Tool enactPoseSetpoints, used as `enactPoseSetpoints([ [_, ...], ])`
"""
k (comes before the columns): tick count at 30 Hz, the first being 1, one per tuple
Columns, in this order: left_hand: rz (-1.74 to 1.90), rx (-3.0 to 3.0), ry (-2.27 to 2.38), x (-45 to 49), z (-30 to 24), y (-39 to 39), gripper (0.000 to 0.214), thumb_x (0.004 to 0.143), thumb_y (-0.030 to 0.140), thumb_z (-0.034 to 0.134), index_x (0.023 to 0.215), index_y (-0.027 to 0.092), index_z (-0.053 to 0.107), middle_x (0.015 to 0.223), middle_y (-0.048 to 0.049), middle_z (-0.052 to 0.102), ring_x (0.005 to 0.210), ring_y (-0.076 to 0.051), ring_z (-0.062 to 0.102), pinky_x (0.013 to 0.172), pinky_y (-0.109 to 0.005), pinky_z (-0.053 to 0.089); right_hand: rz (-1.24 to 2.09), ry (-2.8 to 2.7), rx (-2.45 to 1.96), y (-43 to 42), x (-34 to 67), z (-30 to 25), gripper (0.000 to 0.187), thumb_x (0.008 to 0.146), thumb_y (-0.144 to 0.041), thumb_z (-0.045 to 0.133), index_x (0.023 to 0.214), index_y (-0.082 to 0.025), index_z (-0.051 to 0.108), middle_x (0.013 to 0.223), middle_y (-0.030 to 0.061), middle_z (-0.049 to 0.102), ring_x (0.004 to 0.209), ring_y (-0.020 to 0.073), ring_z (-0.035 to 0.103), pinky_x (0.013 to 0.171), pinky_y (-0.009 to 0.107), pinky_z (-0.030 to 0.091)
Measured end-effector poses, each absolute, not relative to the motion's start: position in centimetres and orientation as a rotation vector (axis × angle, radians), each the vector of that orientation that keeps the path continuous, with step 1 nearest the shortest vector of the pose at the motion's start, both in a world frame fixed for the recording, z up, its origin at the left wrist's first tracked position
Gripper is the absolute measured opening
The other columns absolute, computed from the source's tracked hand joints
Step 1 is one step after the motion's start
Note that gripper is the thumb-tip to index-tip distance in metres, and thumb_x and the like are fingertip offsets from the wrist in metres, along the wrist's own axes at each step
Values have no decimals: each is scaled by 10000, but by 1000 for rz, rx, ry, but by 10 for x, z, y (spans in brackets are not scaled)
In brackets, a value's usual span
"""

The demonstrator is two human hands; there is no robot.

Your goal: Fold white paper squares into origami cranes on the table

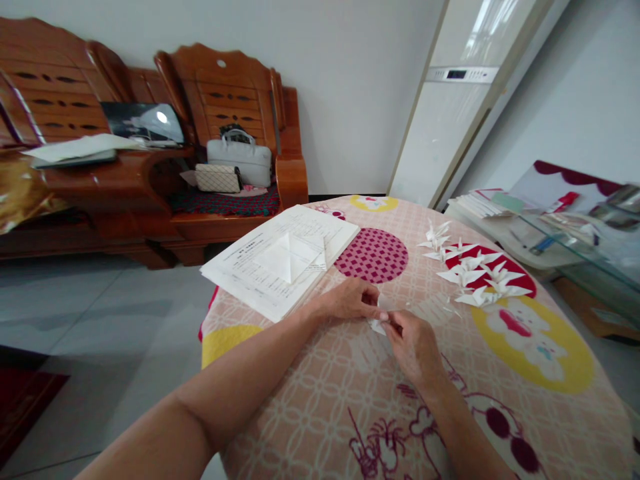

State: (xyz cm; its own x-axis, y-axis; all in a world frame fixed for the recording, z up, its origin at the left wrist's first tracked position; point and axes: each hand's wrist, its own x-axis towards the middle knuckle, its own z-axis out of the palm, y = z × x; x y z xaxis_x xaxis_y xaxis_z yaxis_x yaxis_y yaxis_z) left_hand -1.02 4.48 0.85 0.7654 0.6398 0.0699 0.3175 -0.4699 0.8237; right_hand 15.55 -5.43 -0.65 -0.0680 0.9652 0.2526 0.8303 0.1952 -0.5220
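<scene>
1 paper (377, 326) between left hand (350, 301), right hand (413, 343)

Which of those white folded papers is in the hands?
The small piece pinched between the left hand and right hand; the cranes lie untouched, the folded square rests on the paper stack.

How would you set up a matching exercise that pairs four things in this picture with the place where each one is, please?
Things:
1. small folded paper
2. paper cranes
3. stack of printed sheets
4. white handbag

Places:
A. on the seat of the wooden bench
B. at the far left edge of the table
C. pinched between the left hand and the right hand
D. in a cluster on the table's right side

Pairs: 1-C, 2-D, 3-B, 4-A
</scene>
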Motion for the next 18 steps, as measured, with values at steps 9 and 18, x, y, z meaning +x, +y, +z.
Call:
enactPoseSetpoints([
  [9, 475, 2073, 763, -11, 6, 45, 238, 747, 338, 673, 839, 121, 707, 644, 5, 631, 599, -107, 550, 528, -177, 335, 273, -1914, -1645, -55, 156, -10, 170, 822, -185, 511, 834, -170, 680, 743, 61, 669, 669, 177, 599, 607, 259, 409],
  [18, 484, 2011, 849, -9, 0, 47, 264, 718, 286, 678, 927, 128, 712, 651, 2, 646, 572, -104, 548, 521, -181, 356, 222, -1853, -1688, -55, 157, -15, 234, 817, -218, 526, 959, -153, 701, 751, 79, 698, 672, 197, 632, 626, 284, 455],
])
